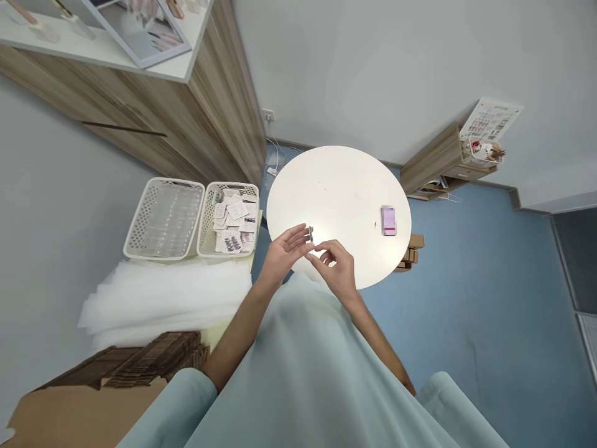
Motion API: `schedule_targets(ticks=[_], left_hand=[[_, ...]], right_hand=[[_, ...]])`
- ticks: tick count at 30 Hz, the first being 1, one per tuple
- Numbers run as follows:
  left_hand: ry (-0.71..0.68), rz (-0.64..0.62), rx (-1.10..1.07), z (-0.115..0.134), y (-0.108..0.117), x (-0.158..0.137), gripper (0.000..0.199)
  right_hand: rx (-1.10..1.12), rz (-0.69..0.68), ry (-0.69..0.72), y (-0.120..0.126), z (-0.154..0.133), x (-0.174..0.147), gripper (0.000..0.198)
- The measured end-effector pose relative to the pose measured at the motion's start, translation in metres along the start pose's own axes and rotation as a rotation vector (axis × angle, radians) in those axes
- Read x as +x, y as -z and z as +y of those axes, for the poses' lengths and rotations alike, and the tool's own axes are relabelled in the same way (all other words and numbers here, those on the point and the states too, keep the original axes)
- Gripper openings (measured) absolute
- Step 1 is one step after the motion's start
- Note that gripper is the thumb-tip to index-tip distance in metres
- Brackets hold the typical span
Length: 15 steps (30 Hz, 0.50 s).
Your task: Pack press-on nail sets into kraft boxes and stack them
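Above the white table (340, 174), a small green piece (311, 234) is at the fingertips of your outstretched left hand (285, 247). Your right hand (336, 264) curls thumb and forefinger close by; I can't tell which hand pinches it.

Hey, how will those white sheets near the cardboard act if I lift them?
The white sheets will probably flop, since their edges look soft and wavy. They're likely light, looking thin and filmy. Layers may slide apart, as their edges lie uneven.
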<state>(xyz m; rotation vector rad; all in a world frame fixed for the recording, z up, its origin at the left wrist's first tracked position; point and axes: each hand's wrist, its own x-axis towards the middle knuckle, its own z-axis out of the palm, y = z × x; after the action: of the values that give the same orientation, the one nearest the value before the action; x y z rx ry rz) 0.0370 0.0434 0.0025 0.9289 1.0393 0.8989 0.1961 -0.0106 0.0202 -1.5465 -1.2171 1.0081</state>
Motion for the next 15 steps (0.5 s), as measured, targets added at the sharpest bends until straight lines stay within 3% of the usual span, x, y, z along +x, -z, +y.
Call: schedule_targets(ticks=[4,8,15], left_hand=[[-0.031,0.047,0.019,-0.001,0.000,-0.005,0.066],[-0.059,0.189,0.061,-0.001,0.005,-0.009,0.053],[-0.105,0.221,0.117,0.004,0.009,-0.016,0.048]], right_hand=[[-0.035,0.064,0.029,-0.001,-0.001,-0.002,0.026],[0.033,0.114,-0.031,0.005,0.003,-0.001,0.031],[0.127,0.054,-0.133,0.006,0.007,-0.005,0.038]])
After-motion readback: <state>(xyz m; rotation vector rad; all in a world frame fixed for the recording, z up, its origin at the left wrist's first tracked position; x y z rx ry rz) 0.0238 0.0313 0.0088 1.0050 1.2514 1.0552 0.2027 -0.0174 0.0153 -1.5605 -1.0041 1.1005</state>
